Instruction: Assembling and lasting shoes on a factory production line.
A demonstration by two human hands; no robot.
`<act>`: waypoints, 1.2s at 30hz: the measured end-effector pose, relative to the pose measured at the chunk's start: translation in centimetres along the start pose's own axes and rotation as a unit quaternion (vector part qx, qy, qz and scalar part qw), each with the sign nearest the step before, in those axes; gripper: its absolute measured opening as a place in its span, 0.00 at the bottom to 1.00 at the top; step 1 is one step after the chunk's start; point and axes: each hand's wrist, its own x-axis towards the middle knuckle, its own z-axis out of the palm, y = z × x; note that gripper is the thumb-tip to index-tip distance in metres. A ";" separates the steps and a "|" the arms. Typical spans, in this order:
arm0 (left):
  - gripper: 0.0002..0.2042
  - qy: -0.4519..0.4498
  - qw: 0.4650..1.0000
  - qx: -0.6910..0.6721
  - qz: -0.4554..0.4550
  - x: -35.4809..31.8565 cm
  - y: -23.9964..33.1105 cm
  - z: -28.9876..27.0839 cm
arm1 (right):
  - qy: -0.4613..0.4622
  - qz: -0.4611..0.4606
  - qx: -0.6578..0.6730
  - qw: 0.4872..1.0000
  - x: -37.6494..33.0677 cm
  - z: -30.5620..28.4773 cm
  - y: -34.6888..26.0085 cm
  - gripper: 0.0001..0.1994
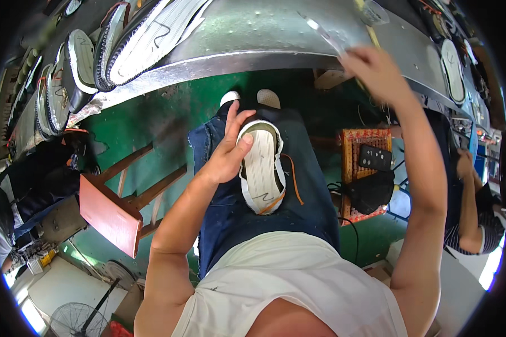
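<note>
Head view: at the far left, a row of shoes (81, 62) is seen lying sole-up on the metal workbench (253, 33), their white soles edged in black. Below them, over the green floor (168, 112), a reddish wooden stool (109, 213) is seen, and a fan (76, 320) is found at the lower left corner. Toward the middle, the left hand (227, 151) is held on a white shoe sole (261, 168) that is rested on the lap, over the dark blue trousers (298, 185). The sole's left edge is pressed by the thumb, while the other fingers are spread upward, so the hand is open and steadying rather than clenched. An orange strip is seen along the sole's right side and curling under its near end. Further right, the right hand (376, 67) is raised to the workbench edge and is closed around a thin tool (329, 36); what kind of tool cannot be told. Below it, a patterned cushion (365, 168) with dark objects on it is seen. At the far right, another person's arm (469, 196) is visible.
</note>
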 end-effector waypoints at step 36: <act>0.19 -0.003 0.993 -0.049 -0.104 2.5 -0.8 -0.5 | -0.230 0.065 0.139 0.961 -8.3 11.8 -4.3 0.13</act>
